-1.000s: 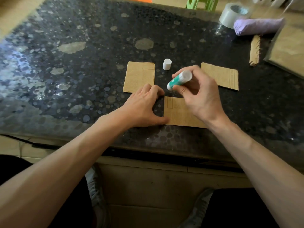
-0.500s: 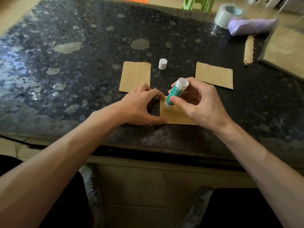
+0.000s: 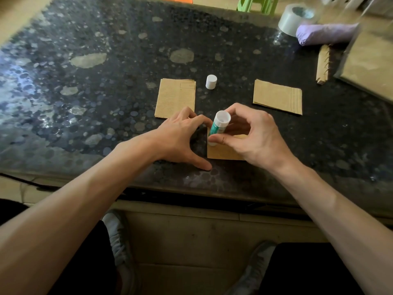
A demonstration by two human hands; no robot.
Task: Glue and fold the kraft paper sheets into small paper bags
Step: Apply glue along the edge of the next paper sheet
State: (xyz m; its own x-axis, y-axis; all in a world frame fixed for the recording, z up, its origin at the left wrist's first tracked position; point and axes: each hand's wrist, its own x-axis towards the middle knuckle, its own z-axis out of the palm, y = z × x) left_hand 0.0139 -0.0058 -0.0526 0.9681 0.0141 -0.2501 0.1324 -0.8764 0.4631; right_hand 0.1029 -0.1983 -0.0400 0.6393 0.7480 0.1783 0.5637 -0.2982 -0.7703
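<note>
A small kraft paper sheet (image 3: 223, 152) lies near the front edge of the dark speckled table (image 3: 106, 81). My right hand (image 3: 255, 137) grips a green and white glue stick (image 3: 219, 127), held nearly upright with its lower tip pressed on the sheet's left edge. My left hand (image 3: 178, 141) rests spread on the table just left of the sheet, thumb at its lower left corner, index fingertip near its top corner. Two more kraft pieces lie beyond: one (image 3: 175, 97) at centre left, another (image 3: 277, 96) at the right. The white glue cap (image 3: 211, 81) stands between them.
At the far right sit a roll of clear tape (image 3: 295, 18), a purple bundle (image 3: 325, 35), a narrow spiral-bound strip (image 3: 323, 64) and a larger brown board (image 3: 370, 64). A green stool (image 3: 257, 3) stands behind the table. My shoes show below the table edge.
My right hand brought the glue stick down from a slanted hold above the sheet to an upright one with its tip on the sheet's left edge. My left hand stayed beside the sheet.
</note>
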